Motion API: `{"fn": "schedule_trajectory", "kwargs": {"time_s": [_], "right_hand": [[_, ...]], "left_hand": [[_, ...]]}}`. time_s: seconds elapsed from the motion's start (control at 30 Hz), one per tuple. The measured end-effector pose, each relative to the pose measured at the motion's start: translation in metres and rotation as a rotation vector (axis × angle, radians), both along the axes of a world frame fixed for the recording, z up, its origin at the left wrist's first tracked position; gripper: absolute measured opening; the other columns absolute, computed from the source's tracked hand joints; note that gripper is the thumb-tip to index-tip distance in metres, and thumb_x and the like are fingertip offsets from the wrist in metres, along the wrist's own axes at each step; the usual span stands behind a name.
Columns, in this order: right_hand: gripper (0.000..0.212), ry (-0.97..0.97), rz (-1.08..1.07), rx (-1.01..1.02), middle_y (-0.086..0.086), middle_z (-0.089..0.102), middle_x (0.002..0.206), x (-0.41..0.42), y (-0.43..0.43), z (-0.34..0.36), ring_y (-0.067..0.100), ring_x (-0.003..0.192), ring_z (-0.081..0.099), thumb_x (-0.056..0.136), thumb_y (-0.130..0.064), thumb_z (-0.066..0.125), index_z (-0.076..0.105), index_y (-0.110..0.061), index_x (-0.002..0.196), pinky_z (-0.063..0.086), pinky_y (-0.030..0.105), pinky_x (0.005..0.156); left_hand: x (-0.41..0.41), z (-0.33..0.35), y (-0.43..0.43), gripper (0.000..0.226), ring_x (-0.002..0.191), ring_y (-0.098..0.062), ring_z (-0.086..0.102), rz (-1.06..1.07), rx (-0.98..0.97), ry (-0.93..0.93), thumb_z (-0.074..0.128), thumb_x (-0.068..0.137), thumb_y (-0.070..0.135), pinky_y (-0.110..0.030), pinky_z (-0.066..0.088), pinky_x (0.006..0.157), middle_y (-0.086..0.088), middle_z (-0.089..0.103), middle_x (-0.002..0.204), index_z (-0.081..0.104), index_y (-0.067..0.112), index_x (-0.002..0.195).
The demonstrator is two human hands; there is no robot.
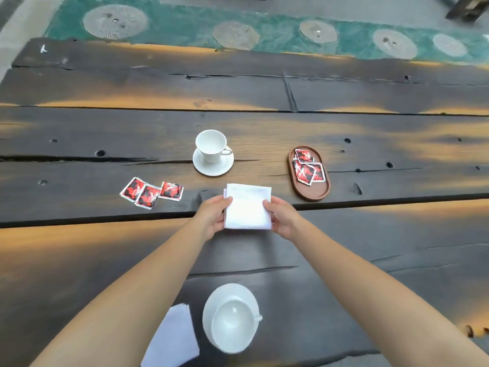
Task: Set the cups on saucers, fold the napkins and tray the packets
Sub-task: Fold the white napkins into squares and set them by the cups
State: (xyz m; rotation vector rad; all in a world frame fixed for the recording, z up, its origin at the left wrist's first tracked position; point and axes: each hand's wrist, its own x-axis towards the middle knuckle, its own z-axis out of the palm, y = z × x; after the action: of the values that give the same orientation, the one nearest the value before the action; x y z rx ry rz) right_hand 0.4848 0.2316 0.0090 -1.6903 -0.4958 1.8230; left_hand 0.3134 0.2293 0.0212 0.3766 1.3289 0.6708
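Rough dark wooden table (370, 96), glossy white cups (211, 145), matt napkin (247, 207).

One wide-angle view looked from the person's head forward and steeply down over the plank table (370, 260), close above its near edge; the left hand (211, 219) and right hand (281, 221), holding the napkin (247, 207), sat mid-frame at arm's length

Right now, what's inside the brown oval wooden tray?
Red-and-black packets lie in the brown oval wooden tray, about three, overlapping. Anything beneath them is covered; the near end shows bare wood.
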Motion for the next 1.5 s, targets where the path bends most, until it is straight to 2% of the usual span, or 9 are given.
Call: {"fn": "schedule_trajectory", "kwargs": {"time_s": [0.13,0.57,0.67,0.77,0.83,0.97,1.1,1.27,1.5], "right_hand": [[0.03,-0.058,0.009,0.004,0.007,0.064,0.108,0.018,0.057,-0.007,0.018,0.085,0.063,0.099,-0.012,0.043,0.051,-0.012,0.128,0.055,0.031,0.06],[0.03,-0.157,0.005,0.011,0.001,0.065,0.096,0.041,0.156,-0.054,0.011,0.077,0.062,0.099,-0.012,0.043,0.051,-0.009,0.128,0.049,0.017,0.045],[0.028,-0.183,-0.029,0.043,0.008,0.064,0.107,0.038,0.165,-0.064,0.016,0.081,0.062,0.098,-0.008,0.044,0.053,-0.006,0.125,0.056,0.028,0.062],[0.021,-0.265,-0.01,0.074,0.013,0.065,0.118,0.038,0.17,-0.075,0.024,0.095,0.063,0.095,-0.009,0.05,0.058,-0.01,0.115,0.053,0.043,0.09],[0.022,-0.367,0.028,0.113,0.013,0.065,0.117,0.036,0.17,-0.08,0.027,0.101,0.064,0.091,-0.011,0.055,0.057,-0.012,0.113,0.051,0.046,0.096],[0.046,-0.642,0.093,0.38,0.011,0.056,0.119,0.031,0.158,-0.076,0.021,0.104,0.056,0.086,-0.005,0.056,0.043,-0.006,0.13,0.046,0.035,0.097],[0.051,-0.942,0.393,0.642,0.013,0.045,0.137,0.033,0.134,-0.078,0.027,0.125,0.042,0.084,-0.005,0.054,0.044,-0.009,0.134,0.029,0.027,0.102],[0.051,-1.108,0.553,0.587,0.008,0.036,0.148,0.038,0.121,-0.091,0.029,0.131,0.036,0.089,-0.017,0.055,0.043,-0.015,0.139,0.03,0.037,0.107],[0.049,-1.242,0.675,0.614,0.011,0.033,0.15,0.041,0.119,-0.099,0.032,0.132,0.035,0.092,-0.02,0.052,0.04,-0.014,0.139,0.033,0.043,0.104]], "left_hand": [[0.022,-0.004,0.05,0.035,0.087,-0.016,0.063,0.016,-0.005,-0.014,0.049,0.095,0.015,-0.03,0.052,0.069,-0.007,0.062,0.12,0.05,0.015,0.131],[0.044,-0.051,0.126,0.024,0.101,-0.02,0.061,0.243,-0.115,-0.087,0.05,0.091,0.003,-0.033,0.048,0.092,-0.009,0.065,0.111,0.055,0.006,0.114],[0.047,-0.057,0.124,0.023,0.103,-0.018,0.056,0.29,-0.114,-0.031,0.046,0.094,0.004,-0.033,0.044,0.1,-0.005,0.061,0.104,0.055,0.005,0.115],[0.048,-0.063,0.118,0.019,0.089,-0.017,0.054,0.278,-0.028,0.091,0.047,0.091,0.002,-0.026,0.045,0.079,-0.002,0.058,0.091,0.061,0.015,0.094],[0.049,-0.066,0.114,0.025,0.086,-0.016,0.045,0.207,0.081,0.18,0.047,0.088,0.002,-0.023,0.038,0.068,0.003,0.051,0.083,0.057,0.023,0.078],[0.053,-0.068,0.108,0.039,0.117,-0.009,0.047,-0.076,0.291,0.315,0.048,0.091,0.005,-0.021,0.035,0.098,0.005,0.054,0.124,0.051,0.011,0.13],[0.052,-0.081,0.105,0.051,0.136,-0.018,0.033,-0.425,0.435,0.601,0.053,0.091,0.018,-0.026,0.023,0.111,-0.002,0.039,0.148,0.04,0.015,0.14],[0.048,-0.087,0.106,0.053,0.137,-0.023,0.023,-0.518,0.426,0.722,0.048,0.094,0.031,-0.035,0.019,0.113,-0.001,0.036,0.148,0.034,0.022,0.144],[0.044,-0.094,0.098,0.066,0.133,-0.022,0.025,-0.888,0.637,1.153,0.047,0.091,0.041,-0.041,0.029,0.104,0.0,0.029,0.146,0.019,0.019,0.147]]}}
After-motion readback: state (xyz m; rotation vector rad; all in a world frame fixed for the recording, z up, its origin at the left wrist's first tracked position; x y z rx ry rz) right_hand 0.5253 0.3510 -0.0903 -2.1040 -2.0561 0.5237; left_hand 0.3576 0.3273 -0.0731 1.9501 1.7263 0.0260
